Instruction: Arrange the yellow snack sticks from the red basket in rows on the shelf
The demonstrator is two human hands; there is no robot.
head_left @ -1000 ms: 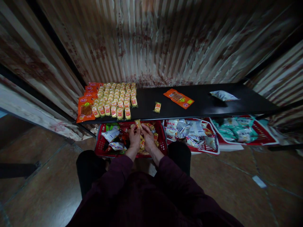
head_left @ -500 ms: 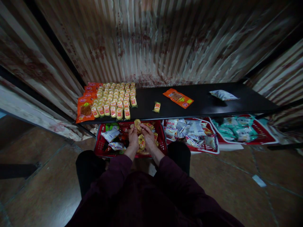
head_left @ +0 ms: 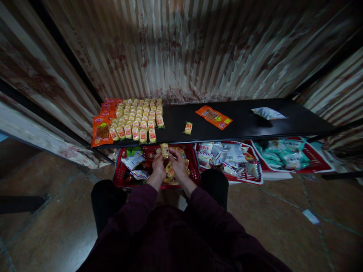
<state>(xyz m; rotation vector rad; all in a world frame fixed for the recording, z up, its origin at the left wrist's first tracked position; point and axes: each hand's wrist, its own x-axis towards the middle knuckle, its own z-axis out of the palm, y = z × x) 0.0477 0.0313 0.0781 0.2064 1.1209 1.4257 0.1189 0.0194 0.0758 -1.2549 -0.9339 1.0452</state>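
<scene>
A small yellow wrapped snack cake (head_left: 165, 149) is held upright above the front red basket (head_left: 195, 172). My left hand (head_left: 159, 169) grips it from the left and below with closed fingers. From the right, my right hand (head_left: 178, 167) has its bent fingers at the same cake's edge. More yellow wrapped cakes (head_left: 170, 172) lie in the basket beneath my hands. To their left are blue-and-white packets (head_left: 133, 161). Tight rows of similar cakes (head_left: 135, 120) stand on the black shelf (head_left: 244, 130), and a single cake (head_left: 187, 128) lies apart from them.
Orange snack packs (head_left: 101, 130) line the shelf's left end; another orange pack (head_left: 214, 117) lies mid-shelf, with a white packet (head_left: 269, 113) farther right. Under the shelf are a basket of white packets (head_left: 232, 156) and one of teal packets (head_left: 292, 156). Striped curtain (head_left: 176, 56) hangs behind.
The snack cake has turned slightly in my fingers, and its printed face shows more. My left hand has shifted a little to the left. Everything on the shelf stays put.
</scene>
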